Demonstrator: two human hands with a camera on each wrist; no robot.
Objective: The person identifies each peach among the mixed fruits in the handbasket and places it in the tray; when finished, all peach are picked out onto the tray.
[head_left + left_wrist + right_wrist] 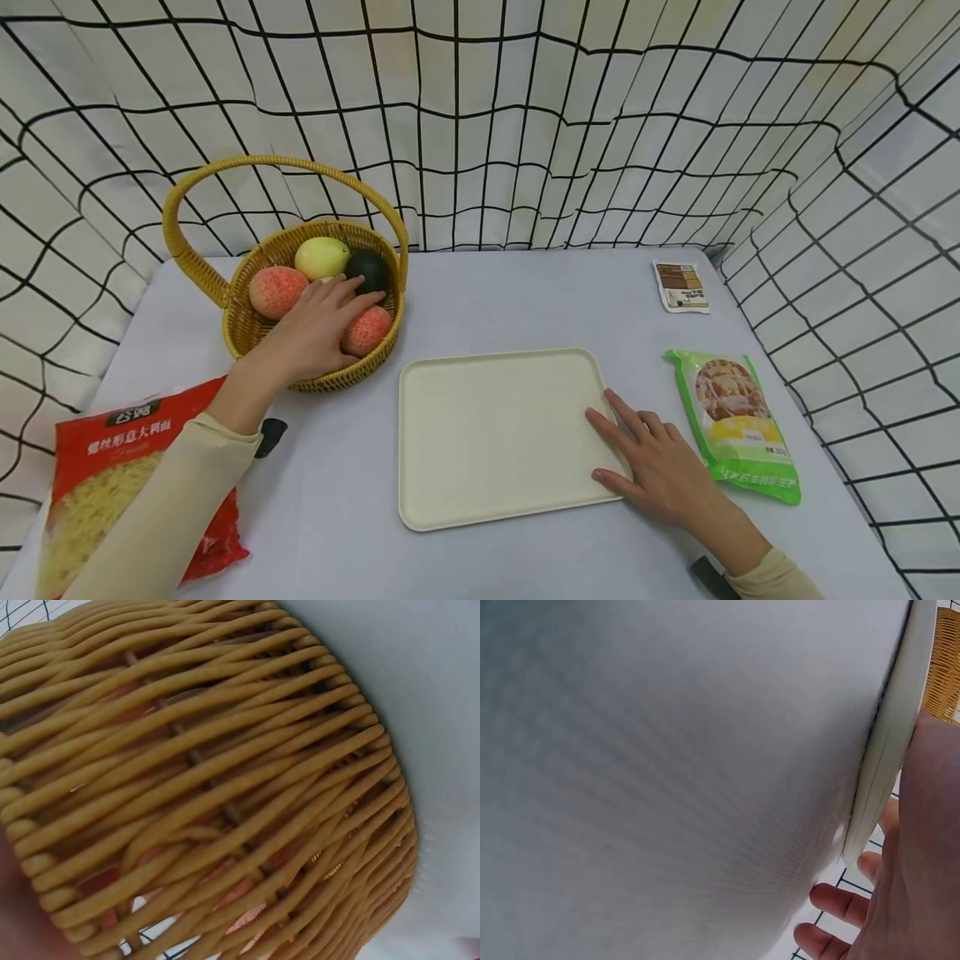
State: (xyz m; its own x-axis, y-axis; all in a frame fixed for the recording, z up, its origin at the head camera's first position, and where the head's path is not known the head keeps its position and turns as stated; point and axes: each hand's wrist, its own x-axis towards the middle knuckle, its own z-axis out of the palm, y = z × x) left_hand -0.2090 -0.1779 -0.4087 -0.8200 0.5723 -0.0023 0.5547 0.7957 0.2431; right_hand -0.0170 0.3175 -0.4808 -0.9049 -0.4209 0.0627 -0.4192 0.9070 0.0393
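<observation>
My left hand [318, 325] reaches into a yellow wicker basket [348, 379], with the fingers fairly straight and spread over the fruit. A red-pink peach [367, 332] shows between its thumb and index finger. Around it lie another peach [277, 292], a yellow-green fruit [322, 257] and a dark green avocado-like fruit [367, 271]. In the left wrist view the basket's woven side [225, 780] fills most of the picture and hides the fingers. My right hand [656, 458] rests at the right edge of a cream rectangular tray [502, 437], fingers spread over its rim.
A red bag of spiral pasta [112, 467] lies at the left under my left forearm. On the right are a green food packet [738, 417] and a small white-and-brown sachet [681, 287]. Black netting over white cloth [487, 125] surrounds the white table [330, 483].
</observation>
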